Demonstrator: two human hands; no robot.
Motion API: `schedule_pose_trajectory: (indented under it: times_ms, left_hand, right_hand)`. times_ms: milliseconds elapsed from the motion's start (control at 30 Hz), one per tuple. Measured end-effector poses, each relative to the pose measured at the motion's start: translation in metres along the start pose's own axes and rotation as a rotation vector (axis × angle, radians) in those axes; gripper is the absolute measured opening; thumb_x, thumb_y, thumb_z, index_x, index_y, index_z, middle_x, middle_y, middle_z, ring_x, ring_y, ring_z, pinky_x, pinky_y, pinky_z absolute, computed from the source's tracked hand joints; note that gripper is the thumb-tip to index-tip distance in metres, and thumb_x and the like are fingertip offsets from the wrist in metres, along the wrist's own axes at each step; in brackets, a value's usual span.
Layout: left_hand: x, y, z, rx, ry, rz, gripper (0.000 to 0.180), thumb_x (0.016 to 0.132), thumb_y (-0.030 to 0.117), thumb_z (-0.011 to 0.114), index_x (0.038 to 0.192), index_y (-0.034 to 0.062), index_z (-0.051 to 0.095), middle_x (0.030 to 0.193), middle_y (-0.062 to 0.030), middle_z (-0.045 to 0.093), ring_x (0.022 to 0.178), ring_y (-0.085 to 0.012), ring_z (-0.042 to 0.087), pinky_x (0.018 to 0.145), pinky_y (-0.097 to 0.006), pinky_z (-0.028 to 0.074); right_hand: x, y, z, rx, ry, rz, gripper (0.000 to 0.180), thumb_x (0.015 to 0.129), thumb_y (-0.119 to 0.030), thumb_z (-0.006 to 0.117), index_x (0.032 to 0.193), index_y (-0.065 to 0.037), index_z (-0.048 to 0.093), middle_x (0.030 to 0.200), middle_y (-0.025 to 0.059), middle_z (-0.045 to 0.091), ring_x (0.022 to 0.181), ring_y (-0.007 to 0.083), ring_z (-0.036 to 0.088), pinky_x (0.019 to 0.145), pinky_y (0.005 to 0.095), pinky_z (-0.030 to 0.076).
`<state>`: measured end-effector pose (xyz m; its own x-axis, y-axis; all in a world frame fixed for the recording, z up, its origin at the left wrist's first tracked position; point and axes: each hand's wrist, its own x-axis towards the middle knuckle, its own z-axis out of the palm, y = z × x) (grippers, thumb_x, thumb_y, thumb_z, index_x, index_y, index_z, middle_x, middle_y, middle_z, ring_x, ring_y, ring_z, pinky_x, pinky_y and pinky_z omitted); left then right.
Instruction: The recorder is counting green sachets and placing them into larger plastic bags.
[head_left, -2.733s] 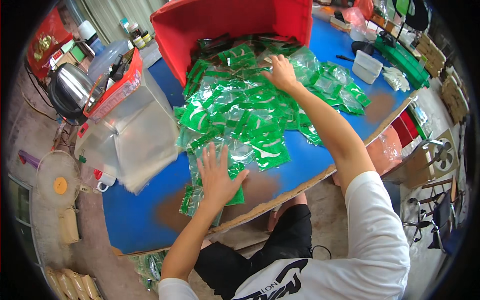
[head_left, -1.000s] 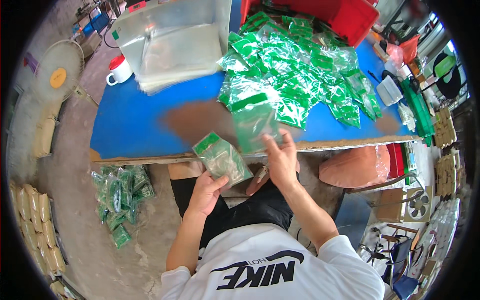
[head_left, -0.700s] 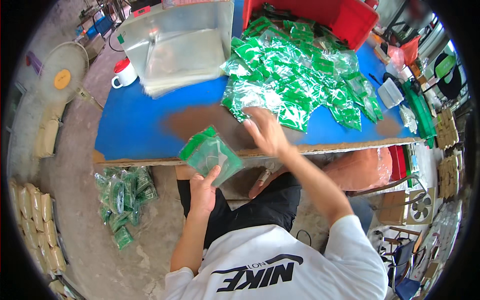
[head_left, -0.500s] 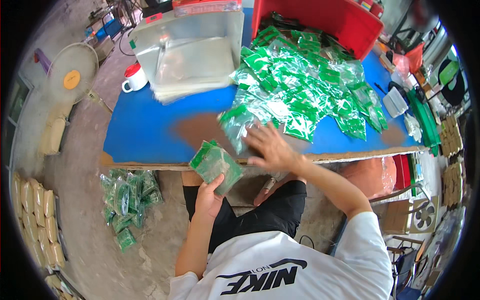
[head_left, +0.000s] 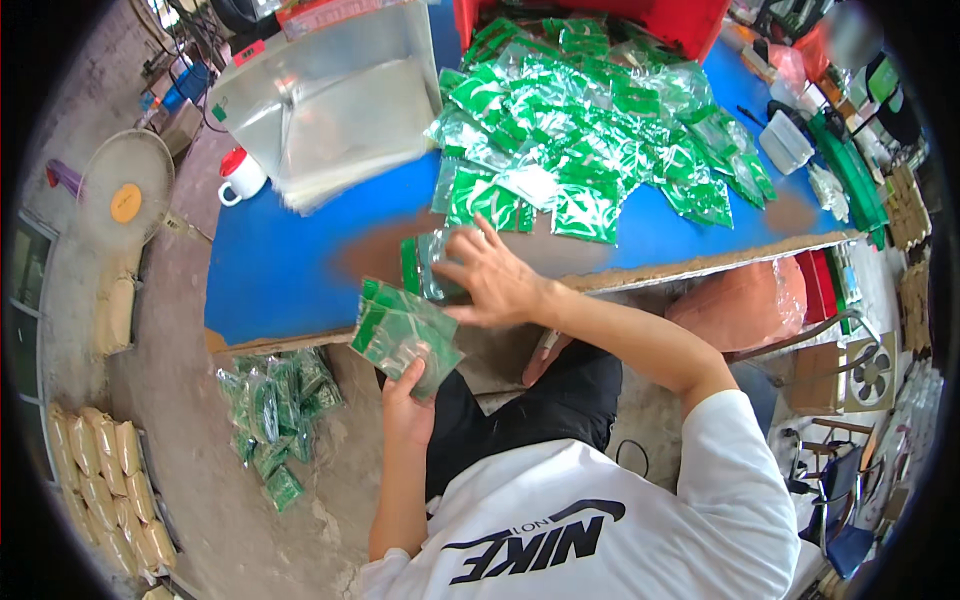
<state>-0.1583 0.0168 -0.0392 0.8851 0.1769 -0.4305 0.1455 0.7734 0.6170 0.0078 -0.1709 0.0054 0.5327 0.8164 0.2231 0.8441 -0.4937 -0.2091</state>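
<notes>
My left hand [head_left: 408,392] is closed round the lower end of a small stack of flat green-and-clear plastic packets [head_left: 385,325], above my lap just off the table's front edge. Beside and slightly above that stack, my right hand [head_left: 497,280] has bent fingers on a single packet [head_left: 411,268], whose green edge sticks out to the left. Its fingertips partly cover this packet. Farther back, a large loose pile of shiny green packets [head_left: 590,120] spreads over the table from a tipped red bin [head_left: 700,25].
On the blue worktable [head_left: 285,265] stand a clear box of plastic sheets [head_left: 350,110] and a white mug with a red lid [head_left: 243,178]. Bundled green packets [head_left: 270,405] lie on the floor at left. A fan [head_left: 125,203] stands beyond them.
My right hand has come left and nearer with one packet, from the pile's front toward the stack. The left hand keeps the stack, moved slightly left and down. The whole view has shifted.
</notes>
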Motion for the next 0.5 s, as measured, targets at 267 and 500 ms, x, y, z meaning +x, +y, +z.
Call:
schedule_pose_trajectory:
  times_ms: [267,500]
  left_hand:
    - [0.015,-0.011,0.018,-0.117,-0.002,-0.150,0.040,0.091,0.007,0.068,0.129,0.0081,0.056,0.120,-0.0051,0.065,0.110,-0.0213,0.064,0.092,-0.039,0.054]
    - [0.004,-0.001,-0.002,0.525,-0.002,0.314,0.040,0.084,0.001,0.074,0.122,0.0053,0.063,0.110,-0.0048,0.067,0.096,-0.0208,0.065,0.085,-0.032,0.051]
  right_hand:
    - [0.003,-0.019,0.007,0.367,0.065,-0.053,0.036,0.093,-0.016,0.062,0.126,-0.002,0.060,0.128,0.0197,0.058,0.118,0.0362,0.056,0.106,0.0452,0.042]
    - [-0.021,0.023,0.015,-0.046,0.133,0.038,0.092,0.083,-0.063,0.065,0.143,0.003,0.043,0.150,0.0246,0.041,0.140,0.0409,0.037,0.114,0.0513,0.033]
